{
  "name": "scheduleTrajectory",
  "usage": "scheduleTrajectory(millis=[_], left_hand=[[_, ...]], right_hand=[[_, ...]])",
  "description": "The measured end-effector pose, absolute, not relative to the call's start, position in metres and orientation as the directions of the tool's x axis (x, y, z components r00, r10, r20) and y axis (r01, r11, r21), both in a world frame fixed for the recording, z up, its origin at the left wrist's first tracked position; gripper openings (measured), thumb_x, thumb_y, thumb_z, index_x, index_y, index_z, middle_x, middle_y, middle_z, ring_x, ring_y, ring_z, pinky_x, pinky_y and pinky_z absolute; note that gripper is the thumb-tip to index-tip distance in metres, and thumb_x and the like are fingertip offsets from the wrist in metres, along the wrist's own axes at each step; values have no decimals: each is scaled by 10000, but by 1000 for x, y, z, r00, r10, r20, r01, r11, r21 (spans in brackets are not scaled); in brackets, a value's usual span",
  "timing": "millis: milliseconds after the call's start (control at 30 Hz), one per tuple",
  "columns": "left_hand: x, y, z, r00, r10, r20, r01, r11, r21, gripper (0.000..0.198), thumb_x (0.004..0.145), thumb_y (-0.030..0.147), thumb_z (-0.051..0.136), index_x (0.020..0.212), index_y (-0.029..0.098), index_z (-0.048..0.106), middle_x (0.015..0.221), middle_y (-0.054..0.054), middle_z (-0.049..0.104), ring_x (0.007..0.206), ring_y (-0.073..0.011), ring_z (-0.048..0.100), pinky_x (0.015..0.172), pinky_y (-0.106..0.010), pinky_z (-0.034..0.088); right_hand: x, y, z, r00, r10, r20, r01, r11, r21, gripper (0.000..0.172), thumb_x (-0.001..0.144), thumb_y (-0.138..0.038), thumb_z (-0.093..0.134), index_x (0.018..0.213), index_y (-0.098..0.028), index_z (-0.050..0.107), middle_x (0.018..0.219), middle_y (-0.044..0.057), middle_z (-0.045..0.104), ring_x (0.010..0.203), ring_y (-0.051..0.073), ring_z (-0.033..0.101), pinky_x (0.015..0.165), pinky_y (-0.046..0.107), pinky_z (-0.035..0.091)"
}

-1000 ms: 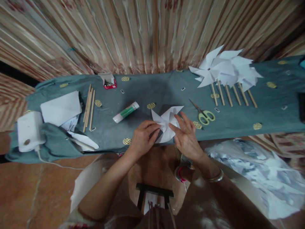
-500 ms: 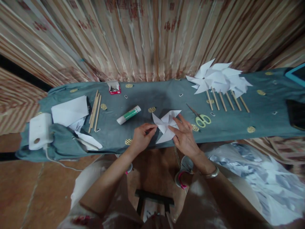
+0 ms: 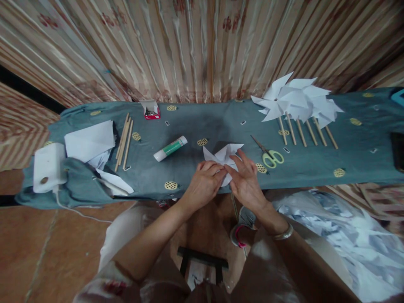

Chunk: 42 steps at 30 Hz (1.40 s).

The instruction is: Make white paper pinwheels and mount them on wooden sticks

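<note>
White paper, folded into a pinwheel with pointed blades, is laid near the front edge of a long table covered in teal, pineapple-printed cloth. Its middle is partly covered by the left hand, whose fingers are bunched nearly closed; whether paper is pinched between them cannot be told. Its right side is steadied by the right hand, with fingers loosely spread and the thumb set close to the centre. The fold seems best pressed lightly with the left fingertips while the paper is pinned by the right, so that the blades are not crumpled or pulled askew.

Below the pinwheel, little depth of cloth is left before the edge, so pulls toward the lap are best avoided. To its right, green-handled metal scissors are placed near the right hand; sideways swings should be kept short. To its left, a white-and-green cylindrical glue stick is set well apart. Beyond the pinwheel, toward the striped fabric curtain, more room for moving is offered.
</note>
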<state>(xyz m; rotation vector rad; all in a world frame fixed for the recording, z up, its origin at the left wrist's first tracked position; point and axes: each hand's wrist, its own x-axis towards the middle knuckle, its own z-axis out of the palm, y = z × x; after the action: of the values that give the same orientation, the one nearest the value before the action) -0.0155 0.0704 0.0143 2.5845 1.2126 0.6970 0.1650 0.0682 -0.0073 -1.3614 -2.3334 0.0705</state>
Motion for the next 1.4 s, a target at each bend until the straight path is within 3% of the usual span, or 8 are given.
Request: scheduleTrajectory(millis=[333, 833, 933, 1100, 1400], left_hand=[[-10, 72, 10, 540, 788, 297, 683, -616, 392, 245, 964, 206, 458, 1103, 116, 638, 1095, -91, 707, 1116, -243, 546, 1003, -433, 373], [-11, 75, 15, 520, 820, 240, 675, -566, 473, 262, 972, 190, 404, 1081, 127, 634, 1071, -105, 709, 1124, -235, 554, 1052, -451, 340], [-11, 77, 13, 483, 833, 270, 668, -550, 501, 297, 959, 164, 390, 1161, 113, 602, 1109, -121, 699, 1148, -251, 530, 1025, -453, 362], [-7, 78, 3, 475, 835, 279, 657, -547, 518, 495, 912, 80, 350, 1406, 74, 382, 1207, -153, 664, 1208, -256, 491, 1039, -473, 352], [-6, 85, 1, 464, 850, 252, 689, -524, 501, 488, 956, 148, 349, 1440, 90, 314, 1191, -128, 684, 1209, -269, 500, 1097, -519, 303]], right_hand=[[159, 71, -9, -485, 781, 392, 785, 587, -199, 368, 866, -41, 404, 1167, -115, 604, 1154, 150, 656, 1302, 294, 464, 1070, 497, 351], [156, 69, -7, -459, 809, 368, 791, 561, -247, 410, 808, -36, 433, 1178, -77, 604, 1164, 183, 638, 1251, 313, 492, 1052, 523, 383], [155, 69, -7, -453, 809, 374, 797, 555, -237, 399, 809, -30, 426, 1155, -72, 619, 1155, 178, 647, 1260, 314, 489, 1061, 511, 377], [154, 70, -7, -434, 830, 351, 805, 532, -263, 421, 816, -28, 413, 1181, -84, 616, 1194, 176, 644, 1289, 303, 473, 1067, 510, 373], [152, 71, -6, -401, 850, 341, 805, 505, -311, 404, 848, -36, 391, 1164, -93, 636, 1197, 172, 647, 1287, 288, 471, 1083, 507, 379]])
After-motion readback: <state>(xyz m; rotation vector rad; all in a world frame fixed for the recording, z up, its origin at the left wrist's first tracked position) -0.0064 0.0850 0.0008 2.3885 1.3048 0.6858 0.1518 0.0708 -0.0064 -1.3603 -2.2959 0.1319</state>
